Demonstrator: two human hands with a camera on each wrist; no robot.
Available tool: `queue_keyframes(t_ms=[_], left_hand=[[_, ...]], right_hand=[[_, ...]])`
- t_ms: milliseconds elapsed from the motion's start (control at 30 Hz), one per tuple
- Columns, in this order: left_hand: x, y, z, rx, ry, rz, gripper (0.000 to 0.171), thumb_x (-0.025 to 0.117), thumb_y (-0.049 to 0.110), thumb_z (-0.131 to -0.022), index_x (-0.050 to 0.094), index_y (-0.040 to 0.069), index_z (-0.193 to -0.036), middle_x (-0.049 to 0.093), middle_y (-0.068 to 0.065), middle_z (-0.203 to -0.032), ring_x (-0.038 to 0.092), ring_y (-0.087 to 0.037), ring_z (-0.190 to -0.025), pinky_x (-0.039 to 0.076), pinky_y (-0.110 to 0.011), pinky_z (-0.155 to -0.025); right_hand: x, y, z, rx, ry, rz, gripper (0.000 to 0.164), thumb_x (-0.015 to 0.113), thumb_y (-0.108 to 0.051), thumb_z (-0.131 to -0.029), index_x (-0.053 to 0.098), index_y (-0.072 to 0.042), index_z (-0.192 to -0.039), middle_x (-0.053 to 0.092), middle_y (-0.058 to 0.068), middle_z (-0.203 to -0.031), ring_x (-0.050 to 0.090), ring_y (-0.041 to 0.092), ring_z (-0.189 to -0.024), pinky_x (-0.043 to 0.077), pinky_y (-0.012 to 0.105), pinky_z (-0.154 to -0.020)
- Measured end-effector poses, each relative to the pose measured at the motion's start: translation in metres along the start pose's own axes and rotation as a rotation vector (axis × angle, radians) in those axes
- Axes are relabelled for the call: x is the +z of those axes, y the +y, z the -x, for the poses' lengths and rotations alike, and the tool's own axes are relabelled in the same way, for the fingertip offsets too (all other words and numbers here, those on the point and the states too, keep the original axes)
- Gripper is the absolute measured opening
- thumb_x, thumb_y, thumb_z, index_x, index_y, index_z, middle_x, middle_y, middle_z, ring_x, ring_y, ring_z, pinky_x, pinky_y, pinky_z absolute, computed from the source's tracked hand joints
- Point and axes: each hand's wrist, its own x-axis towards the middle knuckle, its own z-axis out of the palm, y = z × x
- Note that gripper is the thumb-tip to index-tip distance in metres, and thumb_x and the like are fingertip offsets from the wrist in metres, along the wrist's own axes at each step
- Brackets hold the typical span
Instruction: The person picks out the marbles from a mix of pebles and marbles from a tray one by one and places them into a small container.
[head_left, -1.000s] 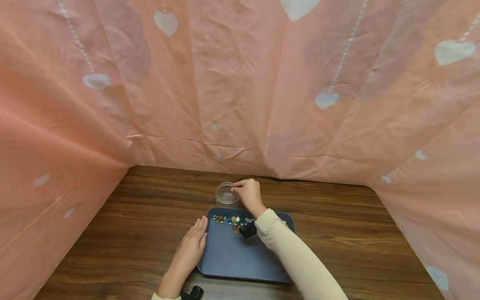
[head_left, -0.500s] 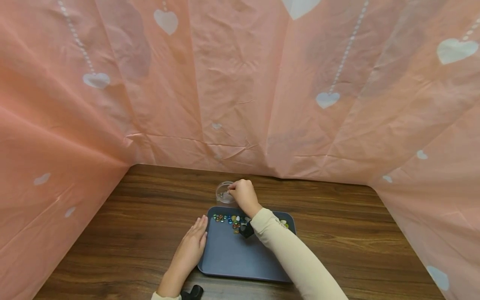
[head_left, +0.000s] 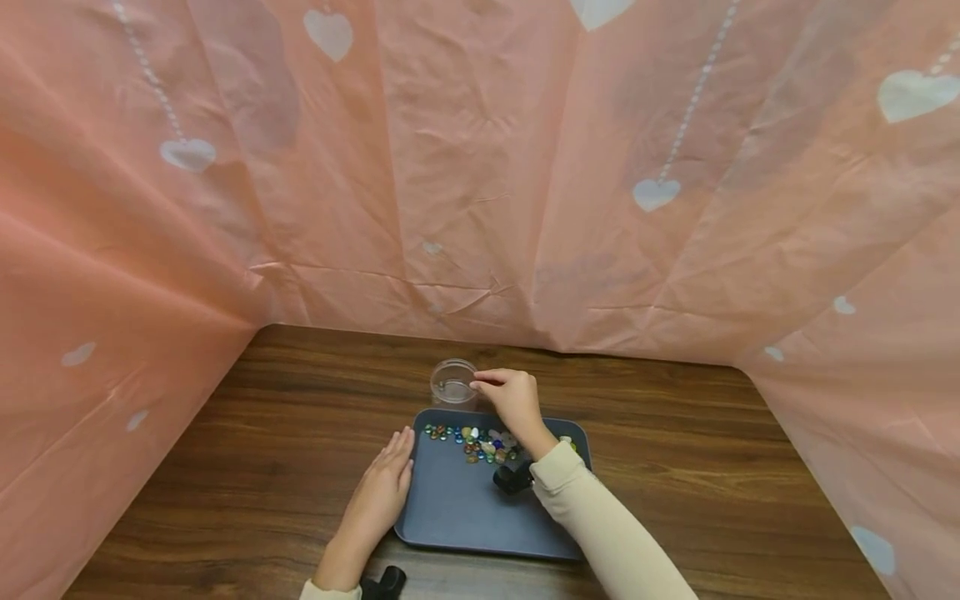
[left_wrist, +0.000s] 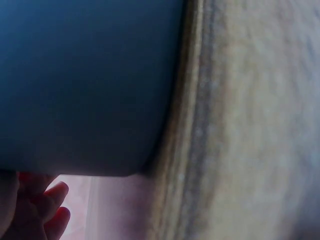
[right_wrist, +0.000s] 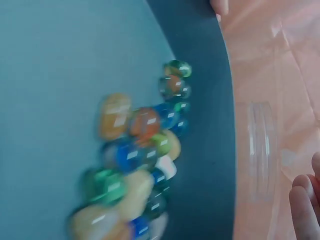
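Observation:
A dark blue-grey tray [head_left: 465, 517] lies on the wooden table, with glass marbles and smooth stones [head_left: 487, 448] gathered near its far edge. My left hand [head_left: 382, 483] rests along the tray's left side, fingers straight. Just behind the tray stands a round clear container [head_left: 453, 385]; a small marble shows dimly inside. Beside that container's right rim is my right hand [head_left: 516, 404], its thumb and index finger stretched out with a slight gap and nothing visible between them. The right wrist view shows the marbles [right_wrist: 145, 122] up close, and the container from its side.
Black wrist-camera mounts sit at both wrists, the right one [head_left: 512, 479] above the tray. Pink cloth [head_left: 480, 208] with white hearts hangs behind and along both sides of the table [head_left: 675, 450].
My right hand moved left over the container, then drew back right to beside its rim. More of the marbles now shows. My left hand stays on the tray's side.

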Motion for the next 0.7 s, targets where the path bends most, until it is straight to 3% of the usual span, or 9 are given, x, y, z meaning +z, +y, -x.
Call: queue_keyframes(t_ms=[200, 367, 700], left_hand=[[0.000, -0.001, -0.001, 0.003, 0.001, -0.004, 0.043, 0.057, 0.005, -0.097, 0.053, -0.009, -0.138, 0.053, -0.023, -0.145, 0.050, -0.038, -0.136, 0.041, -0.052, -0.114], [0.001, -0.001, -0.001, 0.015, 0.010, -0.007, 0.043, 0.058, 0.004, -0.097, 0.053, -0.010, -0.137, 0.053, -0.023, -0.144, 0.051, -0.038, -0.136, 0.041, -0.052, -0.114], [-0.001, 0.000, -0.001, 0.031, 0.023, 0.000, 0.043, 0.058, 0.002, -0.096, 0.053, -0.010, -0.137, 0.054, -0.024, -0.143, 0.052, -0.039, -0.134, 0.042, -0.052, -0.113]], right_hand=[[-0.017, 0.006, 0.019, 0.110, -0.086, -0.037, 0.013, 0.081, -0.013, -0.080, 0.081, -0.004, -0.089, 0.079, 0.010, -0.089, 0.076, 0.021, -0.084, 0.062, 0.028, -0.068], [-0.028, 0.010, 0.030, 0.176, -0.136, 0.025, 0.011, 0.083, -0.014, -0.079, 0.082, -0.007, -0.087, 0.079, 0.009, -0.090, 0.076, 0.025, -0.091, 0.062, 0.030, -0.073], [-0.050, 0.023, 0.053, 0.247, -0.115, 0.114, 0.006, 0.084, -0.014, -0.077, 0.082, -0.009, -0.081, 0.079, 0.007, -0.082, 0.070, 0.011, -0.074, 0.049, 0.016, -0.057]])
